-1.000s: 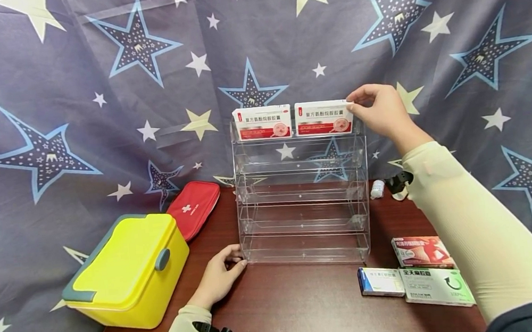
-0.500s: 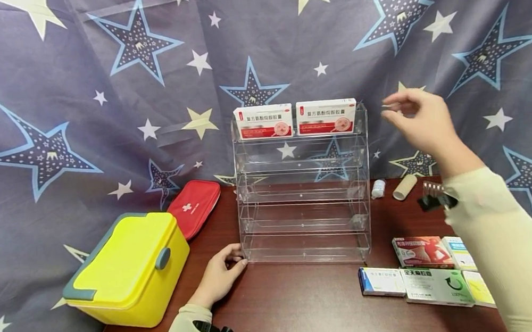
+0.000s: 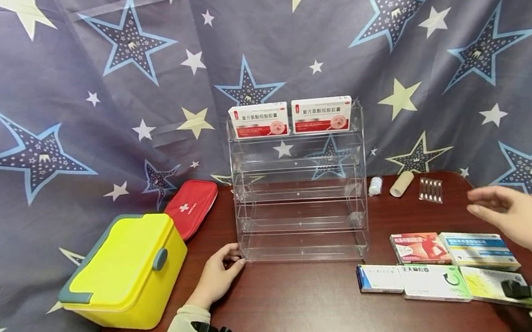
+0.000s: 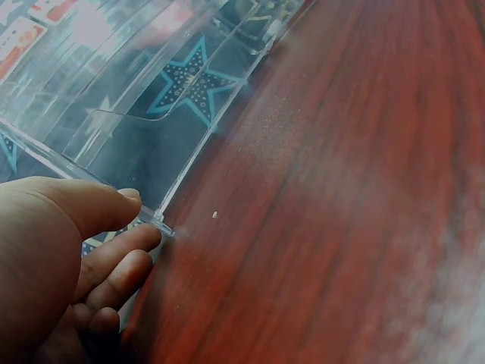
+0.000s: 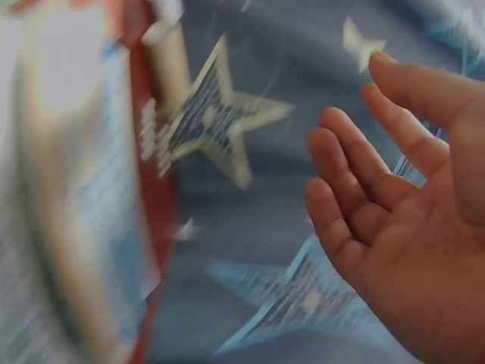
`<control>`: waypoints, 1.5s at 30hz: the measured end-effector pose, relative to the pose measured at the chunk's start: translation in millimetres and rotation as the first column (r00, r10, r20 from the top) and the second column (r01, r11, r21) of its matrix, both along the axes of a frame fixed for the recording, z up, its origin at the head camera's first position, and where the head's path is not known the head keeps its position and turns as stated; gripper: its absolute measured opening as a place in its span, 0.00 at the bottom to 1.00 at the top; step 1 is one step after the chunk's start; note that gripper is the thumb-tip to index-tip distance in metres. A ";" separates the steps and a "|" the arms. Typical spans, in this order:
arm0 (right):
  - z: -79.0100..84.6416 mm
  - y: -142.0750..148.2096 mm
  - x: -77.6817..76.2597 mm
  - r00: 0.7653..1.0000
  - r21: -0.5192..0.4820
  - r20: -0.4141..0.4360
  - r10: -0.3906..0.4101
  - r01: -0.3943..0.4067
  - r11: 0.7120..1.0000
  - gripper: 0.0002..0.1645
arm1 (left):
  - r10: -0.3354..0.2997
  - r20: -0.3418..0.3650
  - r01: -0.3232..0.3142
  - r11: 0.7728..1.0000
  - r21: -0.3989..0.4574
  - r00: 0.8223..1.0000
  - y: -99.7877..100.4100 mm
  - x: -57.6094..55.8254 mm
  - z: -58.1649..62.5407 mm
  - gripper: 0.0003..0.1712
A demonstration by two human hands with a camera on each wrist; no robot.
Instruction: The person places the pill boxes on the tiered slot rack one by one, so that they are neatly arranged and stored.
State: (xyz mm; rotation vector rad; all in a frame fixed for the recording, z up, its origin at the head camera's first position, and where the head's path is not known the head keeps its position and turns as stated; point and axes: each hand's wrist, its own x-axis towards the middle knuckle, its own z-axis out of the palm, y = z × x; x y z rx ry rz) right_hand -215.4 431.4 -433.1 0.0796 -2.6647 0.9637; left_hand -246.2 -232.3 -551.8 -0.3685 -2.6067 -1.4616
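Observation:
A clear acrylic display rack (image 3: 302,221) with several tiers stands upright on the table. Two white-and-red medicine boxes, the left one (image 3: 261,121) and the right one (image 3: 322,115), sit side by side in its top tier. My left hand (image 3: 219,275) grips the rack's lower left corner, thumb and fingers on either side of the panel's edge in the left wrist view. Above the right end of the table, my right hand (image 3: 516,214) is empty with relaxed fingers. Nearest to it lies a blue-and-white medicine box (image 3: 480,249), with a yellow-and-white box (image 3: 491,283) partly behind the wrist camera.
Also lying at the right are a red box (image 3: 420,248), a green-and-white box (image 3: 433,282) and a small blue-edged box (image 3: 380,279). Behind them are a white bottle (image 3: 375,186), a tan roll (image 3: 401,184) and a swab pack (image 3: 430,190). A yellow case (image 3: 127,270) and red pouch (image 3: 192,208) stand left.
My right hand has let go of the top right medicine box and moved right and down, over the flat boxes. My left hand stays at the rack's corner.

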 end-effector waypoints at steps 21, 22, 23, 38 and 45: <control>-90.6 73.5 31.8 0.949 0.000 0.313 -0.034 0.036 0.999 0.45 | -0.015 -0.003 0.015 1.000 -0.002 1.000 0.0 1.6 -1.0 0.22; -90.8 73.3 31.6 0.943 -0.003 0.332 -0.033 0.036 0.999 0.46 | -0.014 -0.006 0.014 1.000 -0.002 1.000 0.3 1.5 -1.0 0.22; -90.9 73.1 31.2 0.937 0.005 0.348 -0.034 0.035 0.999 0.46 | -0.013 -0.007 0.013 1.000 -0.002 1.000 0.4 1.6 -0.9 0.22; -91.5 73.0 24.7 0.925 0.049 0.378 -0.030 0.013 0.999 0.47 | -0.009 -0.004 0.009 1.000 0.006 1.000 -0.7 -0.2 -0.8 0.21; -94.5 74.0 23.8 0.950 0.042 0.311 -0.021 0.008 0.999 0.42 | -0.011 0.003 0.011 1.000 0.018 1.000 -1.9 -0.5 -2.5 0.20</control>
